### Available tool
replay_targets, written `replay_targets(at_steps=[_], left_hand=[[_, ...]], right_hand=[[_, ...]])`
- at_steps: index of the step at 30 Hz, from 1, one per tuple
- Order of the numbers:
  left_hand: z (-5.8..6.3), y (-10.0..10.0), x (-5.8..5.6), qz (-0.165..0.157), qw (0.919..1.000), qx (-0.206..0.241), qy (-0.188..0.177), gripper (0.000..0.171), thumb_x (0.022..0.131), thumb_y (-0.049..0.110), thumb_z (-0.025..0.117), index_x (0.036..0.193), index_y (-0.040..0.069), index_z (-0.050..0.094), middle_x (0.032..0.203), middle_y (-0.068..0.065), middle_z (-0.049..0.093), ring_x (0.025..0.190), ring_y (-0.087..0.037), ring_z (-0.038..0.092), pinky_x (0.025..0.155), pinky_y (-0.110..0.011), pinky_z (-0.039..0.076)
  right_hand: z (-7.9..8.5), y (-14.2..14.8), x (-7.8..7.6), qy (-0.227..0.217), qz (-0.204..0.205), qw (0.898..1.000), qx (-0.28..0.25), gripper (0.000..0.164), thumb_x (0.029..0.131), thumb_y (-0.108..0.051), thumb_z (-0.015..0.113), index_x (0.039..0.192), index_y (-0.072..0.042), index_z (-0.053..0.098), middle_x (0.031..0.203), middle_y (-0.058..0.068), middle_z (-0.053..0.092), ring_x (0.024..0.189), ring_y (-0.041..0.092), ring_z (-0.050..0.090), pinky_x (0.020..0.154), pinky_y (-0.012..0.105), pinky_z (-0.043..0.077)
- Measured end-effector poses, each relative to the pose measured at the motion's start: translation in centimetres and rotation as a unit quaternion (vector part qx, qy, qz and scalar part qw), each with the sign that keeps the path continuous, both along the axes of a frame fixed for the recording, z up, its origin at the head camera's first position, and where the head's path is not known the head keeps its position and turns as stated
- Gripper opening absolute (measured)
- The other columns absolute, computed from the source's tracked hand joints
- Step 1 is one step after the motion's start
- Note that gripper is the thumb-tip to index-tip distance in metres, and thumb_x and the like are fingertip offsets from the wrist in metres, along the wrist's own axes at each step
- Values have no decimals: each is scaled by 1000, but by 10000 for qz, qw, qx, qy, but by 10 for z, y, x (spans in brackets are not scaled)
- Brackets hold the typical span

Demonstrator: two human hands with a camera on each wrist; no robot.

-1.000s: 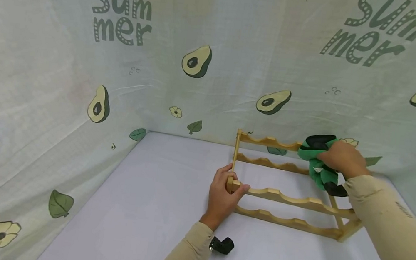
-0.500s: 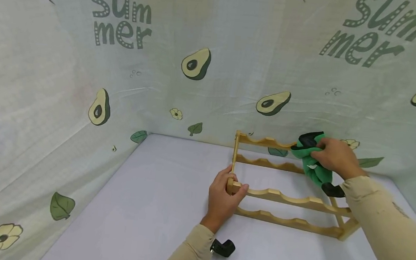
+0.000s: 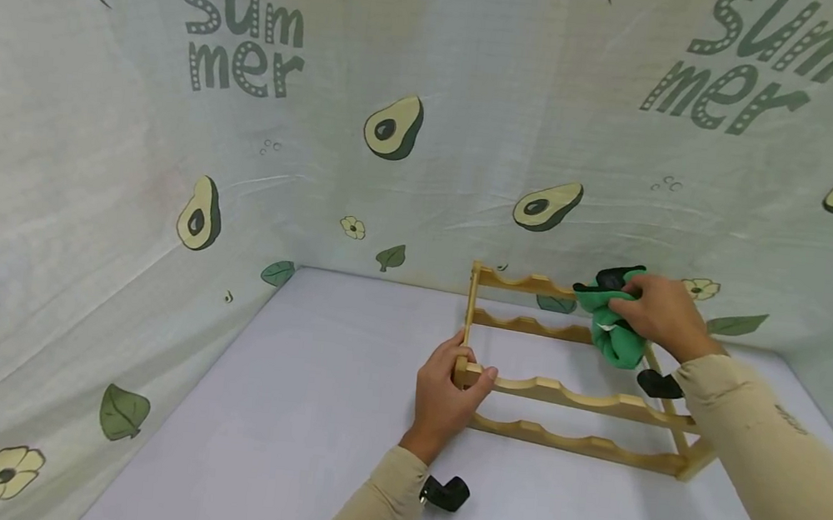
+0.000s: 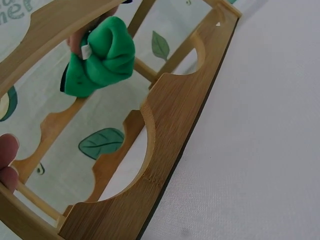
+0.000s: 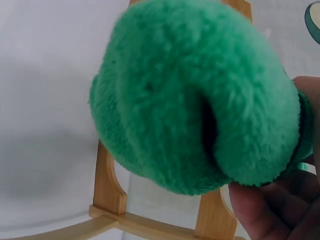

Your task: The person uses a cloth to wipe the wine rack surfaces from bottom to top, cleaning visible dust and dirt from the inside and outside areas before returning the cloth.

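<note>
A pale wooden rack with scalloped rails stands on the white table in the head view. My left hand grips its front left corner, thumb over the upper front rail. A bunched green plush cloth with a black side is in my right hand, pinched between thumb and fingers at the upper back rail. Part of that rail is hidden behind the cloth. The left wrist view shows the cloth beyond the near rails; in the right wrist view the cloth covers much of the rack.
White table extends to the left and front of the rack. A hanging sheet printed with avocados and leaves rises close behind it. Small black devices sit at both wrists.
My right hand has moved left along the upper back rail with the cloth, uncovering more of the rack's right end. The left hand and rack stay in place.
</note>
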State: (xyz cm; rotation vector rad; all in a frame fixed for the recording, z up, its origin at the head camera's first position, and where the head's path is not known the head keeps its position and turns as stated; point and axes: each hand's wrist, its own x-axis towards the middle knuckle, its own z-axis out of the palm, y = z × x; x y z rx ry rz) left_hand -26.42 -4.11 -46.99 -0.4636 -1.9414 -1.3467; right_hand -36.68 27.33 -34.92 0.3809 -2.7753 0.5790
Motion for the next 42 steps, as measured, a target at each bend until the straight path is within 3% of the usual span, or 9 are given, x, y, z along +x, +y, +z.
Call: replay_targets(at_steps=[4,13,20,26,30,35,42], left_hand=[[1,0,0,-9,10000,-13,-7,25,87,30,77,89,10,61,132,-15,62,128,-25,56,81,-35,56],[1,0,0,13,10000,-21,-82,25,87,30,77,87,11,61,131,-11,64,127,-22,56,72,-30,54],[1,0,-2,-160,9998,-5,-71,23,89,28,76,90,12,59,94,-7,70,118,-26,62,62,-22,52],[0,0,-2,-250,9995,40,-197,24,89,28,76,92,11,60,84,-5,69,111,-21,65,57,-20,50],[0,0,-2,-215,9995,67,-230,24,89,30,76,92,12,60,81,-5,68,93,-15,67,53,-18,45],[-2,1,-1,-241,9996,39,-152,23,89,31,76,93,14,60,73,2,62,65,-8,54,52,-18,45],[-1,0,-1,-227,9995,5,-208,24,90,32,75,94,16,59,77,4,65,77,-8,60,55,-19,49]], right_hand=[[-3,-4,1,190,-44,9997,-160,24,90,-23,62,87,0,66,70,11,63,56,24,50,54,37,41],[-4,-13,5,178,-106,9991,-357,25,90,-22,60,88,2,66,71,12,63,59,27,54,56,41,44],[7,-20,6,-70,196,9998,60,19,90,-20,61,82,-4,64,67,6,61,57,23,50,54,36,40],[14,-29,3,-309,534,9970,468,19,91,-20,63,93,-1,67,76,7,66,61,21,54,58,38,45],[16,-40,0,-382,776,9946,574,16,90,-18,64,94,-3,69,76,5,67,62,20,55,60,39,46],[18,-55,-5,-443,771,9941,621,15,87,-19,65,92,-5,69,79,6,67,69,24,58,66,43,48],[13,-65,-8,-304,767,9953,508,13,87,-18,65,89,-6,68,78,7,67,69,25,58,65,43,48]])
